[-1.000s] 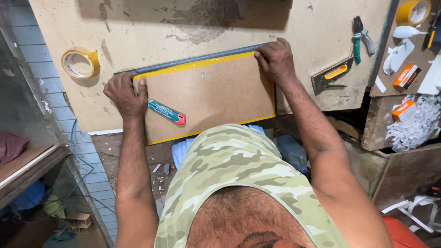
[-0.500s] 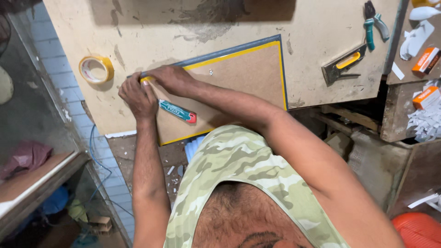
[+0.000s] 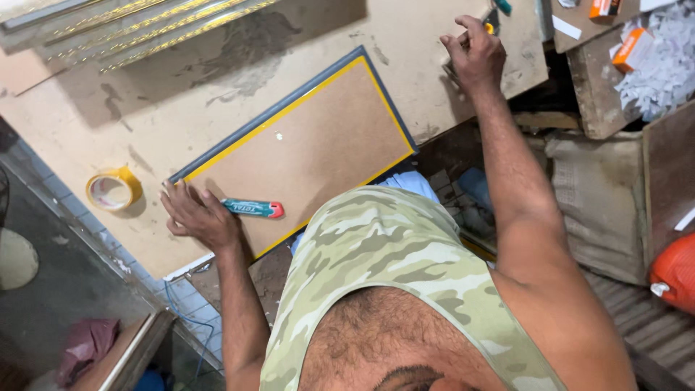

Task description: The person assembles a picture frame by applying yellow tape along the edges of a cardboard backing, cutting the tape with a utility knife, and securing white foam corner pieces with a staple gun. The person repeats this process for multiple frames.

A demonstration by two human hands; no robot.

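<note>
A brown backing board (image 3: 318, 137), edged with yellow tape and a grey frame strip, lies tilted on the worn workbench (image 3: 217, 80). My left hand (image 3: 199, 216) rests flat on the board's near left corner with its fingers spread. A teal and red utility knife (image 3: 253, 208) lies on the board just right of that hand. My right hand (image 3: 474, 54) is stretched to the bench's far right. Its fingers are curled around a scraper with a yellow handle (image 3: 490, 29), which is mostly hidden by the hand.
A yellow tape roll (image 3: 111, 190) lies left of the board. Gold moulding strips (image 3: 145, 22) lie along the back. Orange boxes (image 3: 626, 47) and shredded white paper (image 3: 666, 69) sit at the far right, with a sack (image 3: 601, 195) and an orange container (image 3: 673, 271) below.
My right hand has left the board's left corner and swung right to the scraper. My left hand stays on the corner. The view has tilted.
</note>
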